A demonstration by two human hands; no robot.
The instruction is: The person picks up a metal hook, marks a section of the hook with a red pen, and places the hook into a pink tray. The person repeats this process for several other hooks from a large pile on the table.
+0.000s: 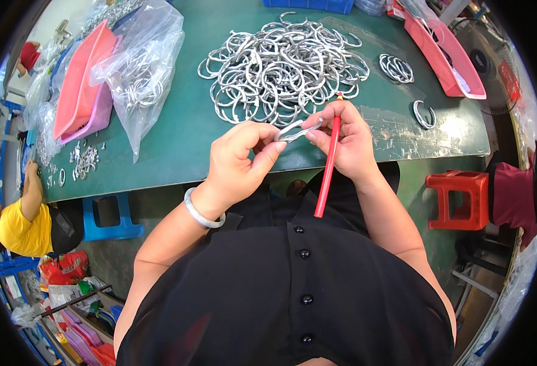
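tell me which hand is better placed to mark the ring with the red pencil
The right hand: it already holds the red pencil along its fingers, tip up beside the metal ring. The left hand only pinches the ring's other end, so it probably serves best steadying it.

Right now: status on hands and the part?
Left hand and right hand both pinch one curved silver metal ring. Right also grips red pencil. Ring pile behind, clear.

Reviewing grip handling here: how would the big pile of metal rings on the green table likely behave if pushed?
The pile of metal rings looks tangled, so it would probably drag as a clump. The open hooked rings seem stiff, likely snagging each other. On the smooth green table loose ones might slide.
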